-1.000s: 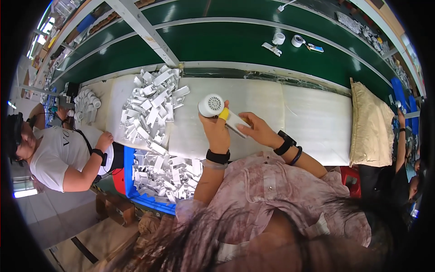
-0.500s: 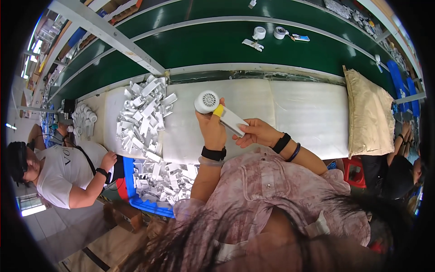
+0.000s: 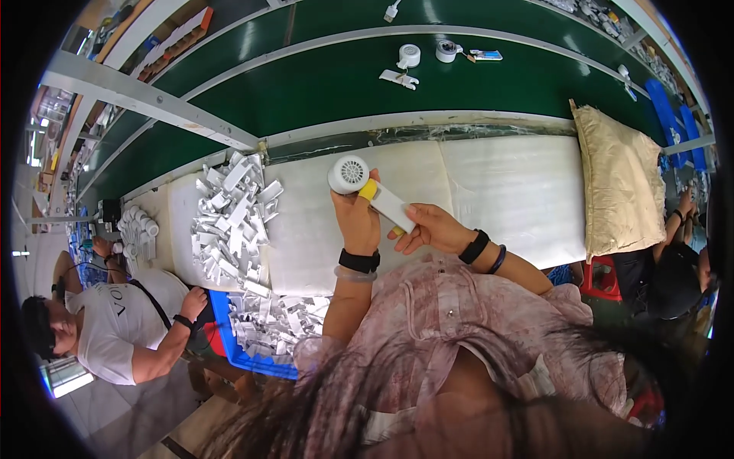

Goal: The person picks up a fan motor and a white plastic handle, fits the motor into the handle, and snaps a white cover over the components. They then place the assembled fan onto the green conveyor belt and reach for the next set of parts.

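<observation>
White fan-like unit [image 3: 383, 200] is held over the padded bench [image 3: 520, 199]: round head [image 3: 350, 174] gripped by left hand [image 3: 357, 223], handle [image 3: 394, 209] pinched near its lower end by right hand [image 3: 437, 229]. Head and handle appear joined (seam can't be made out). Loose parts [image 3: 235, 214] are left in a heap and blue bin [image 3: 264, 366].

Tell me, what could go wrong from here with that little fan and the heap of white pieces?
The left hand holds the white handheld fan near its head and the right hand grips the handle's end; if both grips loosened, it might drop. The heap of white plastic parts reaches the table edge above the blue bin, so a bump might tip some over.
</observation>
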### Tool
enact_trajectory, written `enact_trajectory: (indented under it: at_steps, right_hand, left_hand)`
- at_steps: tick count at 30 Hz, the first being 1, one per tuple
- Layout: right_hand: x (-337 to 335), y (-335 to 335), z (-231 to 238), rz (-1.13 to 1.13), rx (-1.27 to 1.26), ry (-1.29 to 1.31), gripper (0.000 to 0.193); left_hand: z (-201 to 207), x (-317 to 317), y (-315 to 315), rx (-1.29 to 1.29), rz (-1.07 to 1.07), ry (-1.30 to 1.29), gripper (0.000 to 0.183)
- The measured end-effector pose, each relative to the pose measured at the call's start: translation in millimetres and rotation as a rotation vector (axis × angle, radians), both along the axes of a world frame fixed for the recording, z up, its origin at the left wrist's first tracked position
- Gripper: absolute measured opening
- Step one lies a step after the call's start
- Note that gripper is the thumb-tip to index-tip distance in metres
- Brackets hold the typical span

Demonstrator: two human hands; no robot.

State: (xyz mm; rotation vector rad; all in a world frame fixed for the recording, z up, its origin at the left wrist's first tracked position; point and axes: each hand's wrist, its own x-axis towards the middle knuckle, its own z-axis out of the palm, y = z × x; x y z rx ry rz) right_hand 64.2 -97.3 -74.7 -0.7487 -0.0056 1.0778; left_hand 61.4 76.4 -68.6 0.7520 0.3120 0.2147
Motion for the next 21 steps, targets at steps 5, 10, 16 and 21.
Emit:
enact_trajectory:
  at_steps: [5,10,16,21]
  right_hand:
    - [3,-2,-10,-0.065,-0.149,-0.127,0.041]
    - [5,-3,-13,-0.018,-0.080,-0.028,0.040]
    - [3,0,-12,-0.036,-0.051,-0.005,0.037]
    - [-3,4,2,-0.066,-0.070,-0.024,0.036]
  left_hand:
    - [-11,2,2,0.027,0.032,0.030,0.050]
    - [-11,2,1,0.042,0.045,0.018,0.051]
    - [-4,-1,1,0.051,0.054,-0.010,0.051]
    - [11,-5,0,0.044,0.050,-0.085,0.048]
